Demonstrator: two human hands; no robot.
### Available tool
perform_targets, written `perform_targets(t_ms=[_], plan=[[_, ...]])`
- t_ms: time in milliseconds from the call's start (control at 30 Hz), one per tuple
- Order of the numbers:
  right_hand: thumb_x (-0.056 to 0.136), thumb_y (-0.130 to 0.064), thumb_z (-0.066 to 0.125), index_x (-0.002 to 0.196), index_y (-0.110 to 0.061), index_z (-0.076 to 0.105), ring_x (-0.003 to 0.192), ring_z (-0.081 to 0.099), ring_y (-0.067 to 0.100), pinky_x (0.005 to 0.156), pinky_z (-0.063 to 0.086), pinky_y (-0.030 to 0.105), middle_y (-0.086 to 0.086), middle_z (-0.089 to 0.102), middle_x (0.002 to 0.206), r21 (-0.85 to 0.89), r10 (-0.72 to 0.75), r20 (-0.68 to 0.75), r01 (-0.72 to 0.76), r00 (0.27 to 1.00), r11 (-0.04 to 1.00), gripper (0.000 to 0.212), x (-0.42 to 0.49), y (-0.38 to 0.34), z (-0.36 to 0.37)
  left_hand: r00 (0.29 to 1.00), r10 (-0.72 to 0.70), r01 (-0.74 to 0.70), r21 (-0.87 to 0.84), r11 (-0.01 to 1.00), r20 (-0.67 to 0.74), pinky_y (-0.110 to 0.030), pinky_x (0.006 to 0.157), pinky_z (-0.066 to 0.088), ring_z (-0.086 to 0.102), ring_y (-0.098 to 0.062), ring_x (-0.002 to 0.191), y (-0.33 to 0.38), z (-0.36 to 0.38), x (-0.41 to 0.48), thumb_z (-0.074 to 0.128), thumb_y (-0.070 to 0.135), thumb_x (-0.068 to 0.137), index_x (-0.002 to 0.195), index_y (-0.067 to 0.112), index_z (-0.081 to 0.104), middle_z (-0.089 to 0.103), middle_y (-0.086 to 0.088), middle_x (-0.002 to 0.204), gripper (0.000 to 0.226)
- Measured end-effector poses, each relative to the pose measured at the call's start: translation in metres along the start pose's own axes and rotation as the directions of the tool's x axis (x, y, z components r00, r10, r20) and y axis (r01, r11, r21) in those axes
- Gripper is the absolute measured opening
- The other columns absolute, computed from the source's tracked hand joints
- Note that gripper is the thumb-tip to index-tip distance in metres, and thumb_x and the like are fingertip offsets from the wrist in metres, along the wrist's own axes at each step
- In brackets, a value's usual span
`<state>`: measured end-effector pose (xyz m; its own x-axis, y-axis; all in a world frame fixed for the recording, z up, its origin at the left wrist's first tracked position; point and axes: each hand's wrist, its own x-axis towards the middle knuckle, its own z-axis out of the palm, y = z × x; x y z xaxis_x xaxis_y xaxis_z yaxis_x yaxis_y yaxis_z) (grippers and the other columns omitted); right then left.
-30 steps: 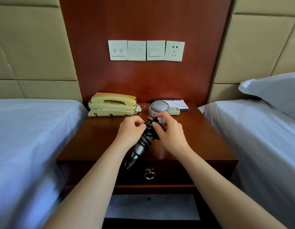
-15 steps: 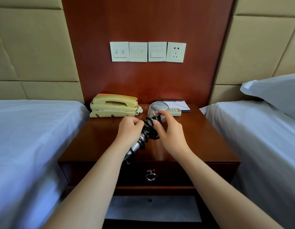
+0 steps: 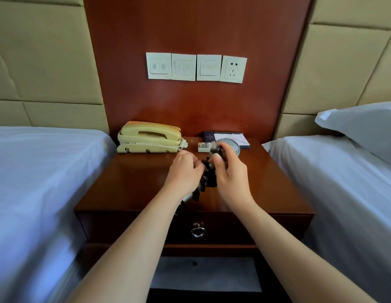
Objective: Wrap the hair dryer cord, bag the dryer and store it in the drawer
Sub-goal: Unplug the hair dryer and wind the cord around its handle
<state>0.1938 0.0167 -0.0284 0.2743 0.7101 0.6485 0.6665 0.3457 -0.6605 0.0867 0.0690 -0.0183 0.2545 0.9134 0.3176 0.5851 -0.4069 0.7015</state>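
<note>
At the nightstand's [image 3: 133, 182] front, the drawer [image 3: 234, 226] sat closed, its ring pull [image 3: 198, 231] hanging at the centre. Above the nightstand's top, both hands held the dryer [image 3: 231, 144], its handle pointing toward the person and its grille head toward the back edge. The left hand [image 3: 185, 171] was curled round the handle, over the black cord [image 3: 208, 177] coiled about it. The right hand [image 3: 231, 178] pinched the cord's dark end between thumb and fingers, just beside the grille. Farther back on the nightstand lay a small keypad [image 3: 203, 147], with a phone [image 3: 149, 137] at the back left and a notepad [image 3: 231, 136] at the back right. On the wood panel above the nightstand sat four wall plates [image 3: 196, 67].
</note>
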Motion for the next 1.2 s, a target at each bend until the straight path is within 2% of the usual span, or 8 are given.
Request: perform_targets(t_ms=[133,233,367,533,733,833,1000,1200], plan=[[0.097,-0.017,0.045,0.125,-0.009,0.051,0.083,0.065,0.027,0.076,0.047,0.034,0.009,0.068,0.085,-0.056,0.070,0.075,-0.066,0.995,0.996,0.030,-0.002,0.001,0.000,0.998,-0.064,0.064,-0.078,0.995,0.012,-0.022,0.079,0.030,0.047,-0.016,0.093,-0.009,-0.005,-0.002,0.048,0.012,0.092,0.066,0.006,0.054,0.054,-0.006,0.103,0.027],[0.097,-0.018,0.045,0.124,-0.012,0.051,0.084,0.064,0.028,0.080,0.049,0.039,0.011,0.069,0.089,-0.095,0.074,0.111,-0.063,0.991,0.993,0.028,-0.003,-0.001,0.000,0.995,-0.078,0.086,-0.151,0.985,0.057,-0.029,0.071,0.037,0.052,-0.018,0.080,-0.012,-0.008,-0.002,0.050,0.015,0.090,0.087,-0.008,0.062,0.059,-0.009,0.089,0.026],[0.096,-0.018,0.045,0.120,-0.014,0.051,0.087,0.064,0.029,0.080,0.050,0.042,0.010,0.069,0.092,-0.095,0.092,0.150,-0.078,0.984,0.992,0.025,0.001,0.000,0.002,1.000,-0.014,0.014,-0.139,0.990,0.001,-0.026,0.075,0.040,0.056,-0.019,0.090,-0.014,-0.011,-0.005,0.059,0.018,0.087,0.097,0.005,0.054,0.058,-0.004,0.098,0.017],[0.095,-0.015,0.048,0.115,-0.010,0.052,0.081,0.062,0.028,0.076,0.048,0.040,0.006,0.066,0.088,-0.055,0.098,0.172,-0.090,0.980,0.994,0.021,0.000,0.004,0.004,0.989,0.148,-0.145,-0.097,0.985,0.021,-0.024,0.064,0.038,0.050,-0.014,0.070,-0.021,-0.011,-0.008,0.069,0.022,0.082,0.070,0.017,0.046,0.050,0.004,0.078,0.026],[0.095,-0.015,0.048,0.116,-0.011,0.052,0.087,0.063,0.029,0.083,0.049,0.047,0.002,0.063,0.089,-0.021,0.104,0.178,-0.102,0.979,0.995,0.022,0.000,0.008,0.004,0.988,0.150,-0.152,-0.081,0.985,-0.033,-0.030,0.071,0.042,0.053,-0.017,0.074,-0.019,-0.006,-0.011,0.065,0.023,0.086,0.062,0.016,0.047,0.051,0.004,0.079,0.031],[0.095,-0.016,0.048,0.118,-0.011,0.051,0.093,0.063,0.029,0.085,0.049,0.046,0.003,0.064,0.093,-0.031,0.117,0.160,-0.114,0.980,0.993,0.024,-0.001,0.012,0.001,0.999,0.038,-0.049,-0.325,0.945,-0.039,-0.026,0.075,0.050,0.063,-0.014,0.081,-0.024,-0.009,-0.010,0.055,0.010,0.091,0.081,0.012,0.065,0.064,-0.001,0.087,0.015],[0.095,-0.016,0.047,0.117,-0.011,0.052,0.088,0.066,0.024,0.081,0.052,0.042,0.003,0.067,0.091,-0.013,0.179,0.072,-0.178,0.981,0.984,0.023,-0.001,0.021,0.001,0.994,-0.086,0.112,-0.513,0.851,0.074,-0.016,0.076,0.055,0.065,-0.010,0.093,-0.033,-0.013,-0.012,0.038,-0.019,0.084,0.107,0.000,0.059,0.063,-0.010,0.105,0.037],[0.094,-0.017,0.048,0.115,-0.013,0.053,0.084,0.068,0.020,0.080,0.054,0.048,0.005,0.069,0.096,0.056,0.214,0.033,-0.216,0.976,0.975,0.022,0.003,0.023,0.003,0.993,0.068,-0.018,-0.461,0.887,0.092,-0.011,0.084,0.050,0.064,0.005,0.089,-0.038,-0.013,-0.016,0.057,-0.014,0.082,0.083,0.012,0.054,0.063,0.003,0.098,0.026]])
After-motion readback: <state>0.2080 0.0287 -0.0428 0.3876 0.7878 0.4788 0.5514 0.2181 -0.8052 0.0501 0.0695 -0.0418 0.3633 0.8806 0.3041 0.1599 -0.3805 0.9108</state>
